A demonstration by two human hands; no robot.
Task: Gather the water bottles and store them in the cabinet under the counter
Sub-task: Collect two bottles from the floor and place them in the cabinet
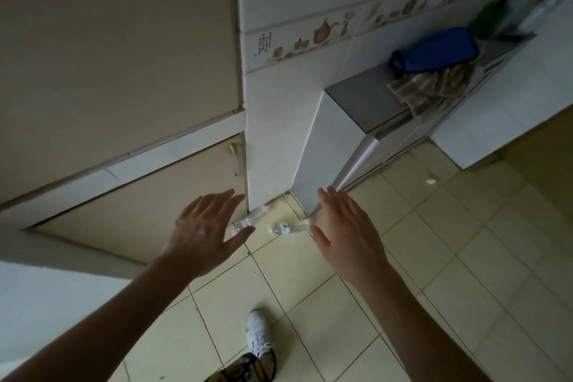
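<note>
Gather step: my left hand [204, 231] and right hand [347, 231] spread empty above two floor bottles [291, 228], mid-frame; next, reach down, grab.

water bottles: 2 [251, 219] [289, 228] | hands: 2 [203, 234] [347, 231] | shoe: 1 [259, 335] | cloth: 1 [434, 93]

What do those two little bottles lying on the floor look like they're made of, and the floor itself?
The two small clear bottles, one by the wall corner and one beside it, look like thin transparent plastic: you see through them, and each has a pale label band. The cream floor looks like glazed ceramic tile, going by its square grid of grout lines and soft sheen, though the dim light leaves that uncertain.
</note>
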